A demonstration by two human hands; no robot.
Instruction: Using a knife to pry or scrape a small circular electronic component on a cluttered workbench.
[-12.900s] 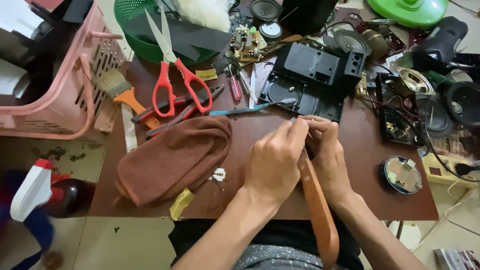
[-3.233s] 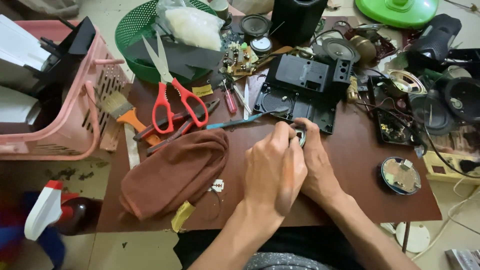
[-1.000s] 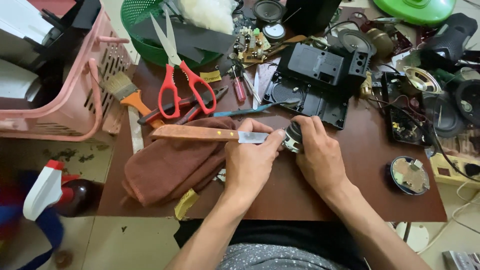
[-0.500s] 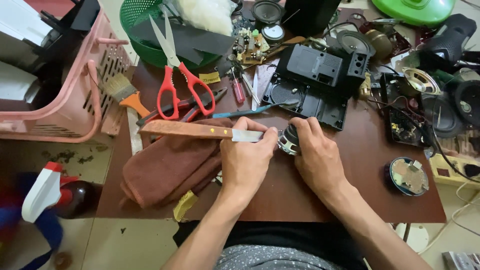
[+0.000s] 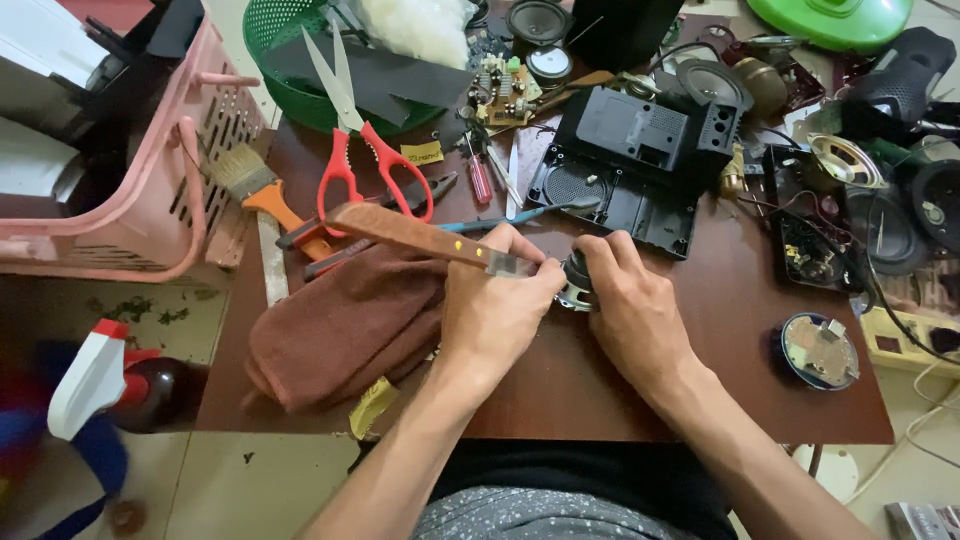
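Note:
My left hand (image 5: 497, 305) grips a knife (image 5: 420, 233) by its blade near the tip, and the brown wooden handle points up and to the left over the cloth. The blade tip meets a small round speaker (image 5: 577, 283) on the brown table (image 5: 740, 330). My right hand (image 5: 630, 300) holds that speaker from the right side, fingers curled over it. A brown cloth (image 5: 345, 325) lies bunched to the left of my left hand.
Red-handled scissors (image 5: 355, 150), an orange-handled brush (image 5: 255, 185), pliers and a red screwdriver (image 5: 480, 180) lie behind the hands. A black plastic casing (image 5: 640, 160), a green basket (image 5: 300, 60), a pink basket (image 5: 150, 180), loose speakers and a round part (image 5: 820, 350) crowd the table.
Long ago the knife handle hung down toward me; now it points up-left over the cloth. In the last second the hands and knife have shifted only slightly on the speaker.

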